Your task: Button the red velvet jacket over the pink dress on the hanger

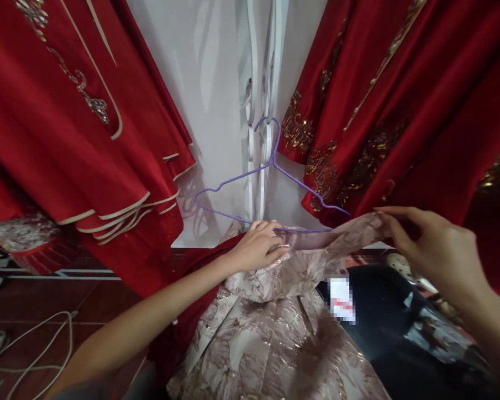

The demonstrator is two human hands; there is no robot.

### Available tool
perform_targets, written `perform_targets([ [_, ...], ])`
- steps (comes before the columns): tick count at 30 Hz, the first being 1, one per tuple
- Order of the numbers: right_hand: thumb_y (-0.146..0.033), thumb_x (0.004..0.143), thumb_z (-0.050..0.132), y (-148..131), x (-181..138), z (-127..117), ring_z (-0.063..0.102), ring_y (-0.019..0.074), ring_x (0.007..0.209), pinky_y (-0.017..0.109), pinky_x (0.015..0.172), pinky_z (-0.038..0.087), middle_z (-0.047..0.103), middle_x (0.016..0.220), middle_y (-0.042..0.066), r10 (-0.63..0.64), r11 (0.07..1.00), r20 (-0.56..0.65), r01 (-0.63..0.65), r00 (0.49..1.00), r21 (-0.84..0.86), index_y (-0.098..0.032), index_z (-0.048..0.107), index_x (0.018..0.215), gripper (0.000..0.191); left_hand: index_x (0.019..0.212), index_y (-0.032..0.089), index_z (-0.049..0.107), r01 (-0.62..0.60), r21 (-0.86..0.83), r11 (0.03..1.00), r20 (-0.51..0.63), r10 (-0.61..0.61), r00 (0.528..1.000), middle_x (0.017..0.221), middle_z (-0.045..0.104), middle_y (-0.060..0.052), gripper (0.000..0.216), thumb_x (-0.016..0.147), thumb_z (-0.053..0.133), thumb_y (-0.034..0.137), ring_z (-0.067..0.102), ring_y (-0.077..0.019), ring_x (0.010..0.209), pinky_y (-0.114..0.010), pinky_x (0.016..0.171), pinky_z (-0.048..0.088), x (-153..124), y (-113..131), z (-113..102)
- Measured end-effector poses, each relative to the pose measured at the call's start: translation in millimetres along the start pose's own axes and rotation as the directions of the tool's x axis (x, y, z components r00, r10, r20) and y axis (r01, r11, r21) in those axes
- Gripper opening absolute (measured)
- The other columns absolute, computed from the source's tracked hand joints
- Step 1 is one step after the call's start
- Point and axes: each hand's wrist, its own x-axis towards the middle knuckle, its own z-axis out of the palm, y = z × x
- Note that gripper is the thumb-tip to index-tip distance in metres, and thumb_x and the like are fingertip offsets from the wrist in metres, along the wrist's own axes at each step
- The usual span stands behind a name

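Observation:
A pale pink dress (270, 328) with a shiny floral pattern hangs in front of me, and a blurred white tag (341, 300) shows at its side. The purple hanger (241, 176) has its right end near the dress's shoulder part, and its lower bar runs along the neckline. My left hand (260, 247) is closed on the dress's upper edge by that bar. At the right, my right hand (433, 244) pinches the dress's shoulder part between thumb and fingers and holds it out sideways.
Red garments with beaded trim (87, 100) hang on the left, and red garments with gold sequins (358, 111) on the right. White ornate metalwork (252, 94) stands behind the hanger. A white cable (41, 333) lies on the dark red floor. A black bag-like thing (383, 316) is at lower right.

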Motion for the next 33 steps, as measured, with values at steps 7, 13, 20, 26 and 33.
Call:
perform_targets([
  [7, -0.042, 0.083, 0.054, 26, 1, -4, 0.064, 0.0221, 0.062, 0.030, 0.054, 0.042, 0.072, 0.087, 0.004, 0.105, 0.983, 0.083, -0.091, 0.991, -0.161, -0.030, 0.065, 0.108, 0.030, 0.087, 0.023, 0.068, 0.010, -0.116, 0.993, 0.042, -0.005, 0.999, 0.124, 0.057, -0.005, 0.032, 0.093, 0.045, 0.044, 0.050, -0.0202, 0.115, -0.040, 0.098, 0.033, -4, 1, -18],
  [13, -0.043, 0.085, 0.050, 37, 0, -7, 0.066, 0.0257, 0.069, 0.032, 0.055, 0.041, 0.072, 0.086, 0.005, 0.094, 0.973, 0.161, -0.057, 0.982, -0.223, -0.030, 0.064, 0.107, 0.029, 0.090, 0.024, 0.067, -0.002, -0.136, 0.991, 0.019, 0.005, 1.000, 0.124, 0.058, -0.003, 0.029, 0.093, 0.045, 0.042, 0.051, -0.0177, 0.114, -0.039, 0.098, 0.034, -7, 4, -19],
  [20, -0.041, 0.078, 0.056, 20, 1, -26, 0.065, 0.0220, 0.061, 0.030, 0.056, 0.042, 0.072, 0.072, 0.001, 0.215, 0.971, 0.158, -0.194, 0.964, -0.136, -0.032, 0.068, 0.103, 0.030, 0.082, 0.021, 0.067, 0.003, -0.104, 0.995, 0.027, -0.001, 1.000, 0.127, 0.056, -0.005, 0.031, 0.092, 0.047, 0.042, 0.050, -0.0204, 0.117, -0.041, 0.100, 0.033, -7, 5, -17],
  [26, -0.043, 0.080, 0.055, -6, 18, -22, 0.058, 0.0163, 0.047, 0.027, 0.050, 0.039, 0.069, 0.063, 0.000, -0.011, 1.000, -0.029, 0.011, 1.000, 0.000, -0.028, 0.072, 0.096, 0.028, 0.087, 0.021, 0.066, -0.015, -0.161, 0.987, 0.032, 0.020, 0.999, 0.128, 0.056, -0.006, 0.029, 0.093, 0.047, 0.041, 0.047, -0.0220, 0.123, -0.041, 0.102, 0.032, -3, 5, -14],
  [33, -0.040, 0.090, 0.050, -64, 33, 27, 0.064, 0.0167, 0.067, 0.025, 0.060, 0.044, 0.073, 0.085, 0.004, -0.051, 0.906, -0.087, 0.083, 0.995, 0.416, -0.024, 0.069, 0.104, 0.029, 0.099, 0.019, 0.059, 0.063, -0.297, 0.953, -0.076, -0.089, 0.993, 0.107, 0.066, -0.005, 0.028, 0.098, 0.036, 0.035, 0.057, -0.0168, 0.104, -0.036, 0.096, 0.037, 8, 15, -5],
])
